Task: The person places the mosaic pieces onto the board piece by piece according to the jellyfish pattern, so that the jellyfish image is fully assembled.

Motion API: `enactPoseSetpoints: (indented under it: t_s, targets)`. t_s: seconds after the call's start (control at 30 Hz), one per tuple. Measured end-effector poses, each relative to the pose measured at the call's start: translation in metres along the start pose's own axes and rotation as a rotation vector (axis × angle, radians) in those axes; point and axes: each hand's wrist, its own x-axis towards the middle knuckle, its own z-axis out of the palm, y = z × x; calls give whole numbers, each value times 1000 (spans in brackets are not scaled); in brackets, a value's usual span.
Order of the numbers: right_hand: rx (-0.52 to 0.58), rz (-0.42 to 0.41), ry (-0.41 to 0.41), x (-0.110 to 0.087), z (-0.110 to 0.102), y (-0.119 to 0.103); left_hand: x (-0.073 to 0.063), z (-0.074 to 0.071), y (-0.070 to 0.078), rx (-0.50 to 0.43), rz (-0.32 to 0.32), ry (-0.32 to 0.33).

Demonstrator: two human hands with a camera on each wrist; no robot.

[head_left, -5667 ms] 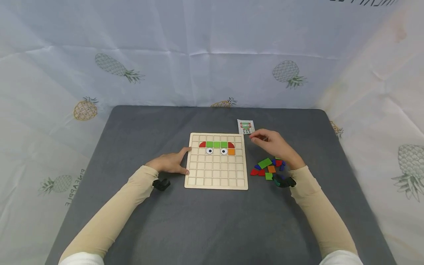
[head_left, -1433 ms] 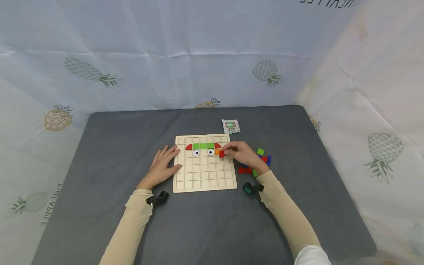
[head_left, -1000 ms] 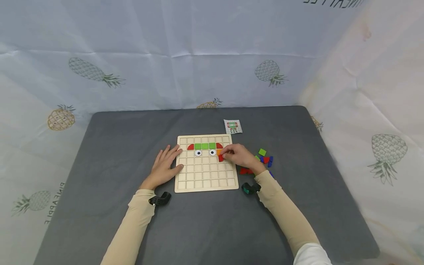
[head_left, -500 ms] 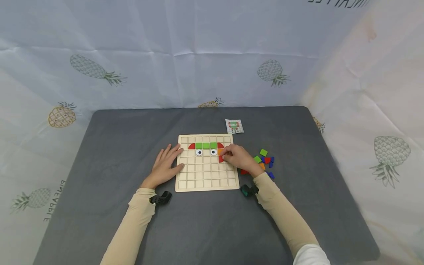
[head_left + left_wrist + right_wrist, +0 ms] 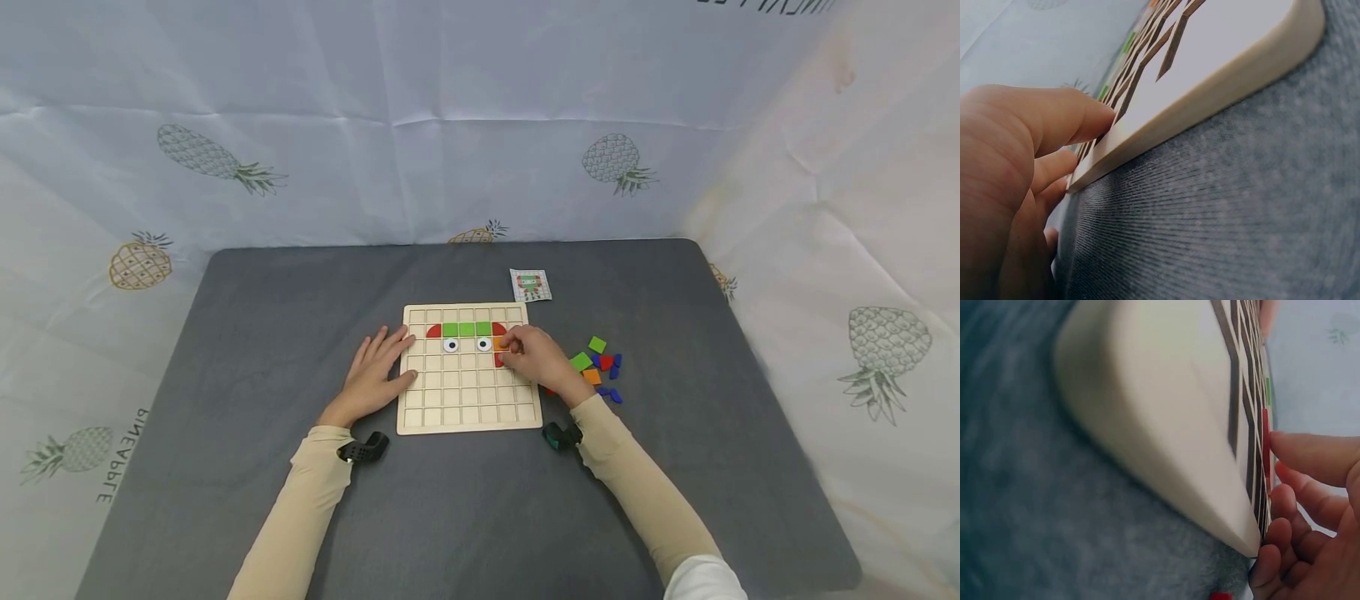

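On a dark grey cloth-covered table [image 5: 420,525], a person's left hand [image 5: 366,385] lies with fingers spread and nearly straight, thumb and fingertips touching the left edge of a square, pale wooden grid board [image 5: 468,421]; it grips nothing. The board looks stiff and fairly light, likely to slide, so its thick rim is the place to steady it.

In the board's far half, a row of green square tiles [image 5: 467,329] sits above two white eye discs [image 5: 450,345]. Right of these, near the board's right edge, a small flat red tile [image 5: 498,361], its outline partly covered, lies just below an orange square tile [image 5: 498,342]. The red tile is probably light, rigid, hard to break and a little slippery on its face; opposite side edges should give the surest hold.

A printed pattern card [image 5: 530,286] rests by the board's far right corner. The right hand [image 5: 542,358], fingers bent, pinches the red tile between thumb and forefinger. Farther right, loose coloured pieces [image 5: 581,362] lie scattered.
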Motion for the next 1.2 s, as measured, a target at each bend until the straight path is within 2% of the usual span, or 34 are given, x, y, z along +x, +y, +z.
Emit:
enactPoseSetpoints:
  t_s: [0.27,0.47,0.63,0.9,1.07,1.2]
  targets:
    - [36,-24,63,-12,-9,-1,0,1,1,-2,6,-7]
    - [106,-77,85,-28,-33,-5,0,1,1,5,1,-7]
    - [125,-91,116,-40,-57,5,1,0,1,-1,1,-7]
    - [79,5,212,-54,-86,39,0,-1,1,2,7,-10]
    - [55,50,241,-59,-92,56,0,-1,0,2,4,-12]
    - [28,85,234,-62,-92,65,0,-1,0,-3,-1,-15]
